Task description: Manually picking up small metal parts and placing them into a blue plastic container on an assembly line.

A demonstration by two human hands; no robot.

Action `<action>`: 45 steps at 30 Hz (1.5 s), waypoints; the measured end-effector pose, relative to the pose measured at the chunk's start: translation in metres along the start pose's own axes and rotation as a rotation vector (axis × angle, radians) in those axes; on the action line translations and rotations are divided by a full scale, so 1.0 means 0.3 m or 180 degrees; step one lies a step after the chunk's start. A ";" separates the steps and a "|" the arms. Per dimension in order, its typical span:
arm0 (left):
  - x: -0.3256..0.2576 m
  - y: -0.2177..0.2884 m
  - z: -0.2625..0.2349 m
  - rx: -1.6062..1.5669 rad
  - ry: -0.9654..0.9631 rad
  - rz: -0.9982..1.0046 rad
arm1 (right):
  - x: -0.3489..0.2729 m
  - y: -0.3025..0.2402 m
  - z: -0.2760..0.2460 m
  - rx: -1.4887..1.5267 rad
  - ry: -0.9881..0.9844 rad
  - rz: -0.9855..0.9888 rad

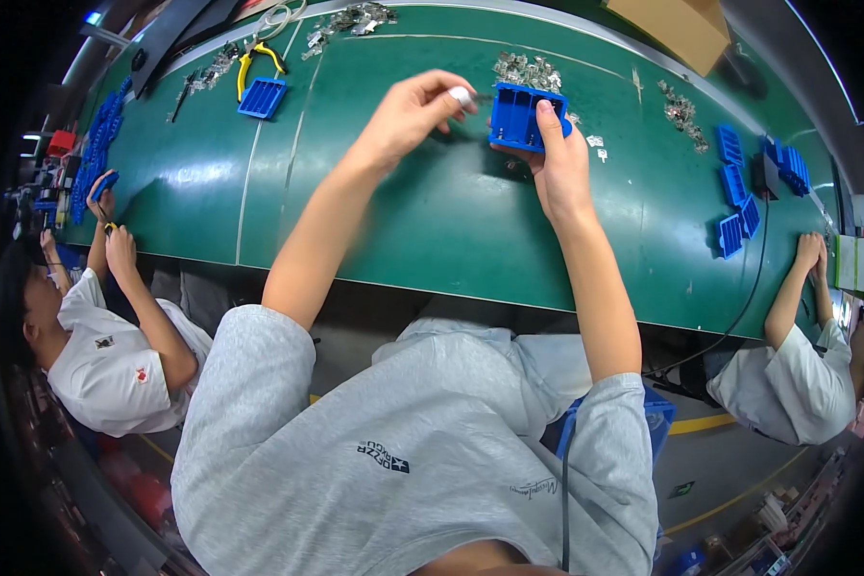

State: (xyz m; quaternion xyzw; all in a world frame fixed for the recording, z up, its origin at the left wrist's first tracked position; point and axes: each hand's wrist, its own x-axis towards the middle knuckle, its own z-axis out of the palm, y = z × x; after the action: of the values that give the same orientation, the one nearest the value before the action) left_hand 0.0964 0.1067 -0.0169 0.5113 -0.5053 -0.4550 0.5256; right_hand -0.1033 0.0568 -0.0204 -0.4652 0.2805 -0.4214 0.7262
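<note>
My right hand (561, 158) holds a blue plastic case (516, 120) up over the bench, its thumb pressed on the right-hand side. The case is divided into long slots, and small metal bits show near its lower edge. Just left of it is my left hand (417, 115), with a white cover on one fingertip. Its fingers are pinched together toward the case, slightly blurred; what they hold, if anything, I cannot make out. Directly behind the case lies a pile of small silvery metal pieces (528, 72), with a few loose metal pieces (596, 144) to the right.
The green bench (422, 221) carries yellow-handled pliers (249, 72) beside another blue case (262, 98). Several blue cases (731, 182) and a metal-piece pile (681, 113) lie right. A cardboard box (677, 29) stands behind. People sit at both sides; the left person's hands (110, 216) hold a blue part.
</note>
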 end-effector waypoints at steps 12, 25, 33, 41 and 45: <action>-0.017 -0.002 0.114 0.1302 0.0995 0.1662 | -0.017 0.021 0.018 0.0368 -0.0367 0.0527; -0.014 -0.003 0.107 0.2290 0.1108 0.1950 | -0.021 0.018 0.032 0.0416 -0.0377 0.0559; -0.012 0.004 0.108 0.2550 0.1045 0.2011 | -0.022 0.025 0.036 0.0326 -0.0379 0.0475; -0.009 -0.022 0.088 0.0663 0.0414 0.0588 | -0.017 0.047 0.023 0.0069 -0.0299 0.0494; -0.016 0.013 0.100 0.0323 0.0003 0.0136 | -0.023 0.056 0.032 -0.0638 0.0109 -0.0206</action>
State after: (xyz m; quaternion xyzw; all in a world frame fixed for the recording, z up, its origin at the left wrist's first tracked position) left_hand 0.0661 0.1093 -0.0144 0.5266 -0.5382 -0.4173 0.5088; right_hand -0.0931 0.0706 -0.0317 -0.5370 0.3184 -0.4224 0.6571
